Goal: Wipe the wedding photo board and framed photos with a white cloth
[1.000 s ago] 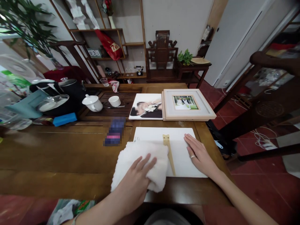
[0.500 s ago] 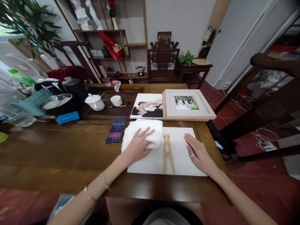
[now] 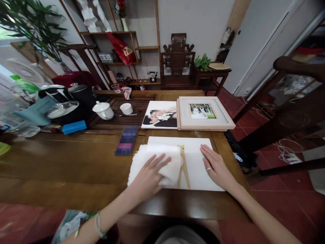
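A folded white towel lies on a white board near the table's front edge. My left hand rests flat on the towel, fingers spread. The towel covers the board's left part and reaches the tan A-shaped piece, which looks like a stand leg and lies flat on the board; its left leg is partly hidden. My right hand, a ring on one finger, lies flat on the board's right edge with fingers stretched out.
Behind the board lie a photo panel and a light wooden picture frame. A blurred-out dark flat object is left of the towel. Farther left are a blue block, a lidded white cup, a small white bowl and a black pot.
My left hand has moved toward me, sliding the towel nearer the table's front edge and over part of the tan piece. My right hand stays in place.
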The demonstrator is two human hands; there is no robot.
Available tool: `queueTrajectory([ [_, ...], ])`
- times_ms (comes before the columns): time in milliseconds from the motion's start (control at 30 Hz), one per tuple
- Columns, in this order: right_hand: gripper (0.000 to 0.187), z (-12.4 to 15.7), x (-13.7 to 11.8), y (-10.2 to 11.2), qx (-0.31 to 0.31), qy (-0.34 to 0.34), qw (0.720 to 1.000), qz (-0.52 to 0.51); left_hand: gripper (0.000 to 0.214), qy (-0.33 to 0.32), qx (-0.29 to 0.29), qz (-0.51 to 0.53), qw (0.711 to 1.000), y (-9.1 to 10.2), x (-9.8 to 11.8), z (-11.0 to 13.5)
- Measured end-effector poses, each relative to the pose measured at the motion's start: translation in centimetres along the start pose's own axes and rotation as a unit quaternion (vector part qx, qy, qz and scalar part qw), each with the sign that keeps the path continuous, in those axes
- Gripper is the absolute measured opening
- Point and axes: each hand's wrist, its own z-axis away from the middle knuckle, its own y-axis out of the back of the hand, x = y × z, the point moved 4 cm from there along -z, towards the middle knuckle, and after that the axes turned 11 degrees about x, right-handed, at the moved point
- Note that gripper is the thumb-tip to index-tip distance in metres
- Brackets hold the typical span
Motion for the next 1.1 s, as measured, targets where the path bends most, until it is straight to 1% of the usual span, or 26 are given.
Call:
queueTrajectory([
  [100,0.047,0.0,0.0,0.0,-0.004,-0.003,1.0,0.0,0.015,0.004,0.02,-0.017,1.0,-0.4,-2.9,-2.9],
  [167,0.047,0.0,0.0,0.1,-0.003,-0.005,1.0,-0.002,0.019,0.01,0.039,-0.019,0.999,-0.4,-4.4,-4.4],
  [233,0.047,0.0,0.0,0.1,-0.001,-0.005,1.0,-0.003,0.018,0.021,0.058,-0.014,0.998,-0.3,-5.2,-5.2],
  [300,0.047,0.0,0.0,0.1,0.0,-0.006,1.0,-0.004,0.017,0.033,0.07,-0.009,0.997,-0.3,-5.1,-5.1],
  [333,0.047,-0.1,0.0,0.1,-0.001,-0.006,1.0,-0.004,0.016,0.036,0.07,-0.005,0.997,-0.3,-4.7,-4.7],
  [400,0.047,-0.1,0.0,0.1,-0.002,-0.005,1.0,-0.003,0.014,0.034,0.064,0.006,0.997,-0.4,-3.2,-3.4],
  [500,0.046,0.0,0.0,0.1,-0.003,-0.005,1.0,0.003,0.007,0.028,0.055,0.031,0.998,-0.3,0.0,-0.4],
  [600,0.046,0.0,0.0,0.0,-0.004,0.002,1.0,0.005,0.01,0.029,0.059,0.049,0.997,0.1,2.9,2.5],
  [667,0.047,-0.1,0.0,0.1,-0.003,0.004,1.0,0.004,0.011,0.027,0.06,0.056,0.996,0.4,3.9,3.6],
  [733,0.048,-0.1,-0.1,0.1,0.0,0.002,1.0,0.004,0.011,0.019,0.05,0.059,0.997,0.6,4.0,3.8],
  [800,0.048,-0.2,-0.1,0.2,0.001,0.0,1.0,0.003,0.01,0.017,0.039,0.049,0.998,0.6,3.0,3.1],
  [867,0.048,-0.2,-0.2,0.2,0.0,-0.001,1.0,0.002,0.009,0.024,0.033,0.026,0.999,0.4,1.4,1.6],
  [933,0.048,-0.2,-0.3,0.3,0.0,-0.004,1.0,0.001,0.007,0.034,0.031,0.003,0.999,0.2,-0.4,-0.3],
  [1000,0.048,-0.2,-0.3,0.3,0.001,-0.005,1.0,-0.001,0.012,0.039,0.028,-0.007,0.999,-0.1,-2.0,-2.4],
  [1100,0.048,-0.2,-0.2,0.3,0.003,-0.006,1.0,-0.005,0.018,0.047,0.04,-0.008,0.998,-0.3,-3.6,-5.2],
])
